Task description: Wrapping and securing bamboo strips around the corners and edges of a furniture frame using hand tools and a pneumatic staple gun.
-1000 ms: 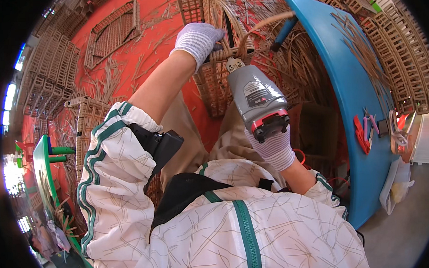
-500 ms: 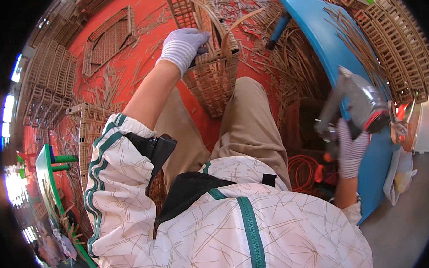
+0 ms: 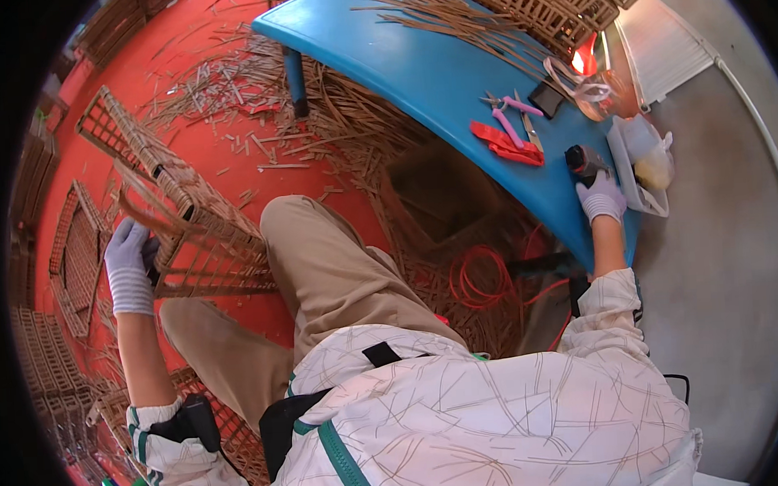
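Note:
My left hand (image 3: 129,254), in a pale glove with a striped cuff, is closed on the near-left edge of a brown woven basket (image 3: 211,251). The basket stands tilted by my knees, and a loose flat strip (image 3: 144,210) curves out of it beside my fingers. Part of my grip is hidden. Out to the right, my gloved right hand (image 3: 602,197) is closed round a black power tool with a red band (image 3: 583,161), drill-like in shape, at the right edge of the blue table (image 3: 416,77).
On the table lie pink-handled pliers (image 3: 510,125), a red cloth-like piece (image 3: 508,144), a dark flat object (image 3: 546,100) and cane strips (image 3: 448,10). A white plastic tray (image 3: 633,167) sits beside my right hand. Coiled red hose (image 3: 482,278) lies underneath; woven panels (image 3: 77,257) lie left.
My view has swung right. The grey taped tool that my right hand held no longer shows there; that hand is now on the black tool at the table. My left hand still grips the basket.

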{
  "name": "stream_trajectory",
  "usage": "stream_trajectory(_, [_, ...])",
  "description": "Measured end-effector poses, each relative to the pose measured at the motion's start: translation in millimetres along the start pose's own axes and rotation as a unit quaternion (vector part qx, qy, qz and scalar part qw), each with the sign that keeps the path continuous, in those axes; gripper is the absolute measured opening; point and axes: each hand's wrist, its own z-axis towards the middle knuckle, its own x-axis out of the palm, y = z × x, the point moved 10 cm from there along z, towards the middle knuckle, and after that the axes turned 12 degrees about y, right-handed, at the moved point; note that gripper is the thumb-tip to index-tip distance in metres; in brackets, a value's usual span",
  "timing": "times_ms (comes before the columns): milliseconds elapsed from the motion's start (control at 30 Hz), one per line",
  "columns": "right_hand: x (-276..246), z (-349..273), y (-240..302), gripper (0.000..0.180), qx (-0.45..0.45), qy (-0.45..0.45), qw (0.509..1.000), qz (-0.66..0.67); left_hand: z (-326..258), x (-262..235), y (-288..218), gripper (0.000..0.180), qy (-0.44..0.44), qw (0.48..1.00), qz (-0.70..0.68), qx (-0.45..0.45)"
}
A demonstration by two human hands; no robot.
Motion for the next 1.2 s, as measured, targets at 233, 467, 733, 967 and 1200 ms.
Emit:
stream_trajectory(233, [-60.4, 15.8, 173.6, 0.061, -0.358, -0.126, 0.916, 0.131, -32.8, 4.1, -35.4, 0.017, -0.022, 0.996, 0.024, 0.079])
stream_trajectory(467, [-25.3, 93.7, 228.3, 0.089, -0.414, 0.079, 0.897, 0.135, -53.8, 48.4, -72.0, 0.019, -0.038, 0.993, -0.002, 0.109])
stream_trajectory(733, [-138.4, 28.2, 269.2, 0.061, -0.484, -0.048, 0.847, 0.215, -69.2, 46.0, -78.6, 0.019, -0.043, 0.989, 0.0, 0.139])
stream_trajectory(967, [-274.5, -301.1, 328.6, 0.054, -0.791, -0.169, 0.523, 0.27, -82.0, 56.2, -82.5, 0.018, -0.007, 0.981, -0.026, 0.193])
stream_trajectory(1200, [-288.1, -418.3, 404.2, 0.045, -0.88, -0.166, 0.358, 0.266, -110.2, 74.0, -94.3, 0.019, 0.018, 0.949, 0.052, 0.309])
